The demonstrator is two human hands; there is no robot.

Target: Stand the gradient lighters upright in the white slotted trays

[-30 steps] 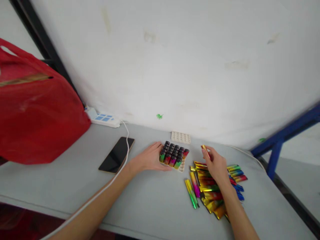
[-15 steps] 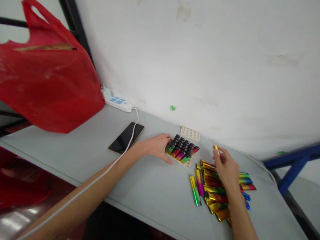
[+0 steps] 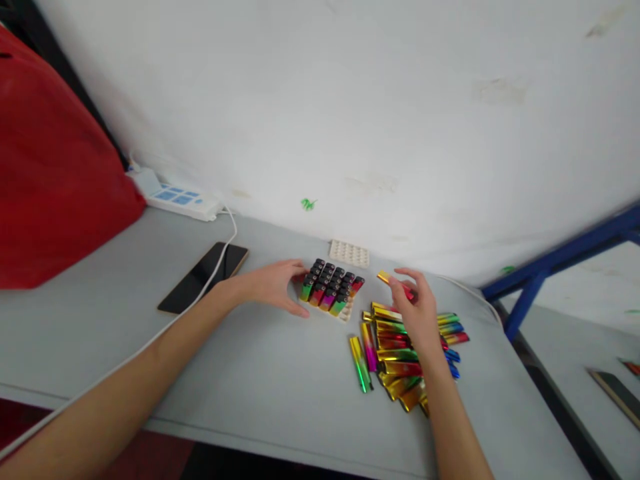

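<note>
A white tray with small sockets (image 3: 346, 312) holds several upright lighters (image 3: 327, 287) in metallic red, green and purple, their black tops facing up. Curved around the tray's left side is my left hand (image 3: 273, 287), thumb and fingers spread, the fingertips close to the outer lighters; whether they touch is unclear. My right hand (image 3: 417, 307) pinches one gold-and-red lighter (image 3: 387, 277), tilted, above and right of the tray. Beneath that hand lies a pile of loose shiny lighters (image 3: 400, 355), partly hidden by my wrist. One gold-green lighter (image 3: 361, 364) lies at the pile's left edge.
A second white socketed tray (image 3: 349, 253) lies against the wall. Left of my hand is a black phone (image 3: 200, 280) with a white cable across it. A power strip (image 3: 180, 201) and a red bag (image 3: 55, 173) stand farther left. A blue metal bar (image 3: 565, 250) rises at right.
My right hand has moved from over the pile towards the tray, turning the lighter it holds. The left hand keeps its place by the tray. The view has shifted to the right.
</note>
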